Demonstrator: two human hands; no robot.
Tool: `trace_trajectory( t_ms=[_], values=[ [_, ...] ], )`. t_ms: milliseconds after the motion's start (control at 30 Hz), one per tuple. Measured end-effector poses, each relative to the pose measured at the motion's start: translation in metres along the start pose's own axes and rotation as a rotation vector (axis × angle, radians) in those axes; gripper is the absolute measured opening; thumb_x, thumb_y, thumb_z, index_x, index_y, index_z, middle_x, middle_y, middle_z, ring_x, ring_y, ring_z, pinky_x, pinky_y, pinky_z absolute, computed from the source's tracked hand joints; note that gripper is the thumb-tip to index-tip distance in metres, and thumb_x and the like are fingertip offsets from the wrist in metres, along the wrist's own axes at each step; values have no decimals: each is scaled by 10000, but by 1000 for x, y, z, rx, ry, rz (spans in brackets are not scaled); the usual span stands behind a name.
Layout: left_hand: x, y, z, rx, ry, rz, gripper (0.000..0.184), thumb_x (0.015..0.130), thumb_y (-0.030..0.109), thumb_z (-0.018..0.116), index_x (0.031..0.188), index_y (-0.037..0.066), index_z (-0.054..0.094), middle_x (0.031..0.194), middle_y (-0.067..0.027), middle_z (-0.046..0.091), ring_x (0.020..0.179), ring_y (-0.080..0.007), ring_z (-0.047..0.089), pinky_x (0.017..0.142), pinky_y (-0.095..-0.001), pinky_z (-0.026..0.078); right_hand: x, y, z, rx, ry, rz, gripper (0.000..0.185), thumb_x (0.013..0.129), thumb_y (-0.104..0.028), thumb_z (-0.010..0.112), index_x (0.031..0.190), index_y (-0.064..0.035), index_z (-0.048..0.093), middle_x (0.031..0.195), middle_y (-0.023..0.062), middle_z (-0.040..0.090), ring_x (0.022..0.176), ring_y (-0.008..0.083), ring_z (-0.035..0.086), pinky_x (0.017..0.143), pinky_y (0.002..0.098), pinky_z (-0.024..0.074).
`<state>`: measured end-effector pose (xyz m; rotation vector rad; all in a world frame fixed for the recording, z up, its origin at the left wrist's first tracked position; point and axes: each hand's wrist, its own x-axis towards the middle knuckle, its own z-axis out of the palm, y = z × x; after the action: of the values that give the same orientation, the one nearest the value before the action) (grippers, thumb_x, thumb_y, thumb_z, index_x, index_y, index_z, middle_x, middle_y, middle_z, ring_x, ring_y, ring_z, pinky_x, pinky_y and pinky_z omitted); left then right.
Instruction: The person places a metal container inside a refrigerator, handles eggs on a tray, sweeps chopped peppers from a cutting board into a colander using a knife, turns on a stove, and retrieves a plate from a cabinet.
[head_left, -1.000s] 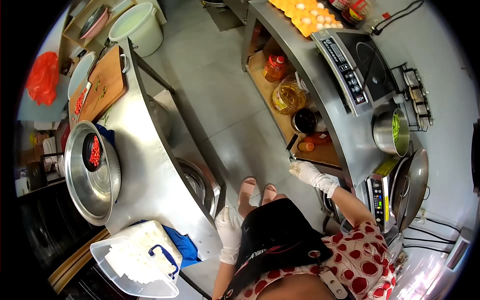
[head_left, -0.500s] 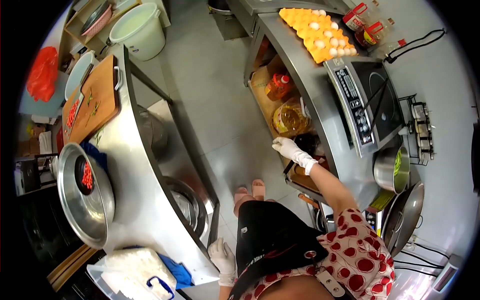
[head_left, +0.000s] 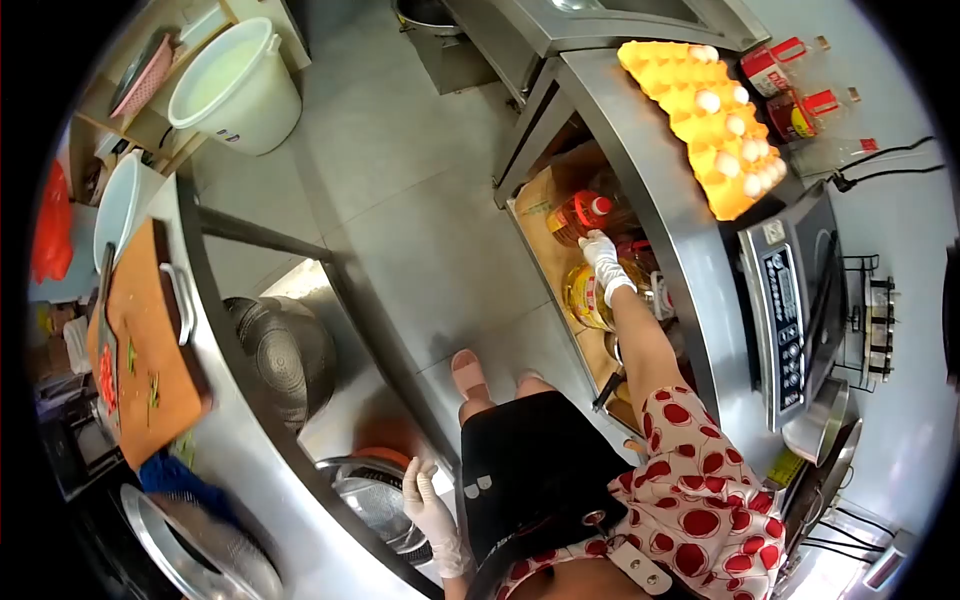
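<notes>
My gloved right hand (head_left: 604, 262) reaches into the shelf under the right counter. Its fingers are at the lower side of a red-capped oil bottle (head_left: 577, 216), above a larger jug of yellow oil (head_left: 588, 297); whether they grip anything is hard to make out. My gloved left hand (head_left: 430, 508) hangs beside the left table's edge, fingers apart and holding nothing. Near it, on the lower shelf, is a metal strainer bowl (head_left: 375, 505).
An orange egg tray (head_left: 700, 120) and an induction cooker (head_left: 790, 310) are on the right counter (head_left: 640, 150). On the left table lie a cutting board (head_left: 150, 340) with a knife and a metal basin (head_left: 190, 545). A white bucket (head_left: 235, 90) stands at the back left.
My right hand has moved forward and into the shelf, to the red-capped bottle. My view has shifted forward along the aisle. My left hand is still empty beside the table.
</notes>
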<state>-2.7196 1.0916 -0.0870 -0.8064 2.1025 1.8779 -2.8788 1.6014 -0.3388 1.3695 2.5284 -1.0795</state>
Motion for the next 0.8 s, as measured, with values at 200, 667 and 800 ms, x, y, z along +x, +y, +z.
trace_trajectory(
  t_ms=[200,667,800],
  values=[
    [66,-35,36,-30,46,-36,286,976,129,445,1167,-62,540,999,-141,635,889,-185,610,835,-299,486,77,9,23,-116,17,69,615,848,-217,632,1370,-22,373,1371,173,433,1225,270,463,956,354,424],
    [221,-64,317,-211,-662,-133,381,951,179,502,1275,-20,486,1241,-119,555,1132,-188,529,948,-298,409,-28,-52,58,45,-214,-240,212,840,-149,615,1015,-30,619,856,72,632,767,151,562,701,301,465],
    [229,-89,332,-448,-509,-338,382,949,226,514,1260,6,499,1206,-92,573,1127,-176,518,934,-306,408,-92,-81,80,-14,-474,-346,269,822,-147,567,1065,-31,559,1024,194,618,895,315,602,800,364,474]
  ],
)
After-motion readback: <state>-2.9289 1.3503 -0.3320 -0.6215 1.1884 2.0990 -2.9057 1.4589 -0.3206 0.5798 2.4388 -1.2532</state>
